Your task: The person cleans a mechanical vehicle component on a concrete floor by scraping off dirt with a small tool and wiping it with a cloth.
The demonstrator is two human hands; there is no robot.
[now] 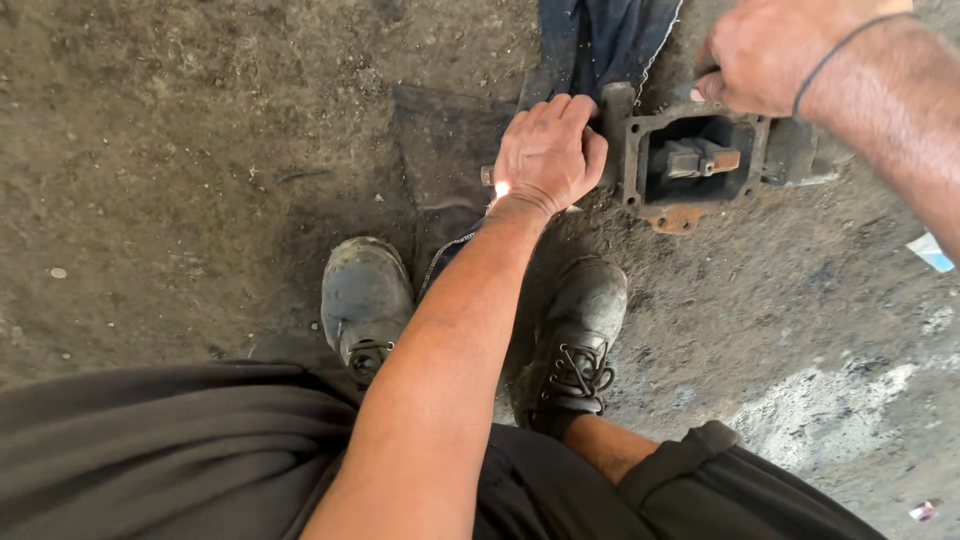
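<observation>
The left hand [547,153] was closed over the left end of a grimy, box-shaped cast-metal housing [690,160] lying on the oily dirt ground [200,150]. The right hand [765,50] seemed to pinch its upper edge, fingers curled.

small white-and-blue packet scrap [932,252] on ground, right edge; another scrap [924,511] lower right.
</observation>
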